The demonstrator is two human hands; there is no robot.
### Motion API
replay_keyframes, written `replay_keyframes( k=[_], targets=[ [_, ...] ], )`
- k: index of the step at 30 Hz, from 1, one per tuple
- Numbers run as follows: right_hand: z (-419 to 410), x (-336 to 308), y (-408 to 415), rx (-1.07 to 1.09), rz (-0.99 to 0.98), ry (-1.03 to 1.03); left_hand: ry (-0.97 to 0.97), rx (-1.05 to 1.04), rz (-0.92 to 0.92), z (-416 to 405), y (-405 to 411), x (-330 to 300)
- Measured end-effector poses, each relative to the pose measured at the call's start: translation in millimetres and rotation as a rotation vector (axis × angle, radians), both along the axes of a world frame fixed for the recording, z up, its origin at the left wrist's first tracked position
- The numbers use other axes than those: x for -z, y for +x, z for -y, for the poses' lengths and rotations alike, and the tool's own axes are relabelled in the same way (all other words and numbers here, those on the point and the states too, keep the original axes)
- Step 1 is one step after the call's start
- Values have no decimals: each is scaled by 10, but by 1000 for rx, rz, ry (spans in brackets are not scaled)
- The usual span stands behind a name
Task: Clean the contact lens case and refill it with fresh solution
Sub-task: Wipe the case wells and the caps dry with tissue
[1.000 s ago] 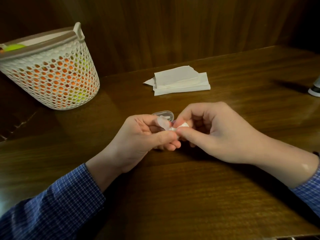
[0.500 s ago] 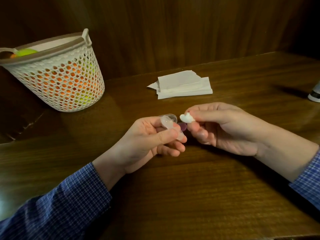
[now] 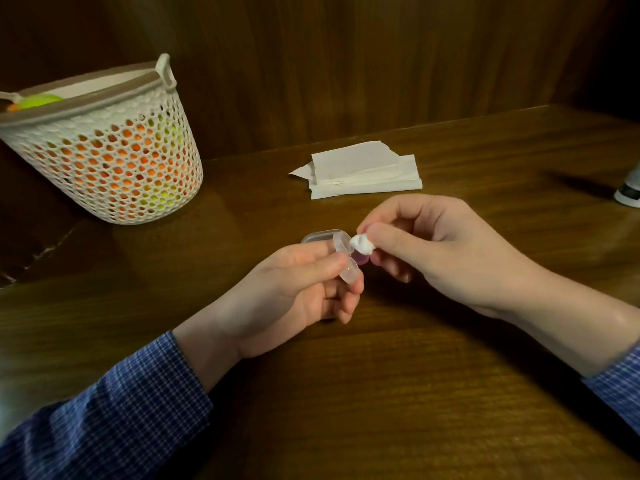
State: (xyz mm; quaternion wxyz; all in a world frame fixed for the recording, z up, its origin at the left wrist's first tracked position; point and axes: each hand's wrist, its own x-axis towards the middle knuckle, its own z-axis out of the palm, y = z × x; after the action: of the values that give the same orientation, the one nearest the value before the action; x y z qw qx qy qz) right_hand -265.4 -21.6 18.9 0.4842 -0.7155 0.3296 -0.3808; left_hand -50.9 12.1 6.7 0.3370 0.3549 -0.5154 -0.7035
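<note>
Left hand (image 3: 294, 289) has the contact lens case (image 3: 343, 258) pinched between thumb and fingers, holding it up just off the table (image 3: 381, 393) around the middle of the view. It's a clear plastic case, tilted, one round well sticking up past the thumb and the other lower down by the fingertips. There's a purple bit (image 3: 362, 260) just behind it, can't tell if that's a cap or part of the case. A clear lid (image 3: 320, 235) sits flat on the wood right behind the left hand's knuckles.

Right hand (image 3: 440, 251) is pinching a small wad of white tissue (image 3: 362, 244) between thumb and forefinger, other fingers curled under. The wad is touching or just about touching the rim of the upper well, hard to say which.

Room-wise: a stack of folded white tissue (image 3: 363, 174) lies further back, well apart from the hands, with a torn sheet on top. A white perforated basket (image 3: 110, 161) with orange and yellow-green stuff inside sits at the back left, near where the tabletop ends along the left. Dark wood paneling (image 3: 346, 64) runs along the table's back edge. At the far right edge of the view there's a white and black object (image 3: 628, 192), mostly cut off. Lots of bare wood in front of both hands and between the forearms. Both sleeves (image 3: 114, 410) are blue check.
</note>
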Motion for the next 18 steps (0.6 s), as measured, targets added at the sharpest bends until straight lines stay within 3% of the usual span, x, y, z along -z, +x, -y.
replay_keyframes(
  k=[9, 18],
  targets=[
    [-10, 55, 23, 81, -119, -223, 71, 47, -46, -16, -25, -31],
    [2, 47, 0, 61, -193, -248, 124, 55, -71, -9, -2, -34]
  ],
)
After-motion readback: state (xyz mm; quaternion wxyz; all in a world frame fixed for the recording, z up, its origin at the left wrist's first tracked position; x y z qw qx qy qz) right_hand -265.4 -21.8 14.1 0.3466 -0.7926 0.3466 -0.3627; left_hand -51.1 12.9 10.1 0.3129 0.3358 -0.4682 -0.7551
